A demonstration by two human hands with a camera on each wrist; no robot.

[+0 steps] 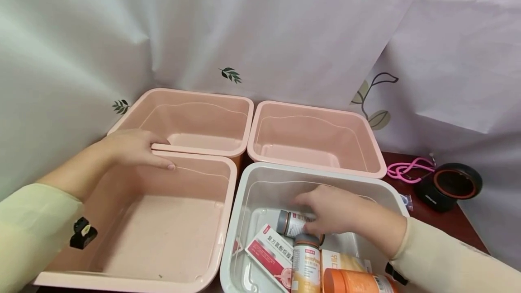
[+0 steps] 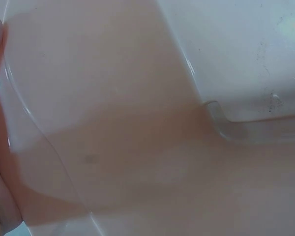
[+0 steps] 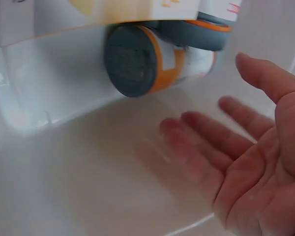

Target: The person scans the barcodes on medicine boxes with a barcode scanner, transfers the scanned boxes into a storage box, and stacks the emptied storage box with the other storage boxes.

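Observation:
My left hand (image 1: 132, 147) rests across the adjoining rims of the two left pink bins. Its thumb lies straight along the inner wall of the front pink bin (image 1: 228, 193); the other fingers are mostly hidden. Inside the grey-white bin (image 1: 240, 193), my right hand (image 1: 335, 209) reaches down with fingers spread and nothing in its grasp. Just by its fingers lies a grey-capped bottle (image 1: 295, 224); the right wrist view shows a gap between them. Nearer me are another grey-capped bottle (image 1: 306, 263), a white-and-red medicine box (image 1: 272, 254), a white-and-yellow box (image 1: 342, 262) and an orange bottle (image 1: 358, 281).
Behind stand two more pink bins, the back left bin (image 1: 195, 96) and the back right bin (image 1: 309, 107). On the dark red tabletop (image 1: 456, 225) at right are a black round device (image 1: 447, 186) and a pink cord (image 1: 407, 168). A pale patterned sheet (image 1: 285, 35) hangs behind.

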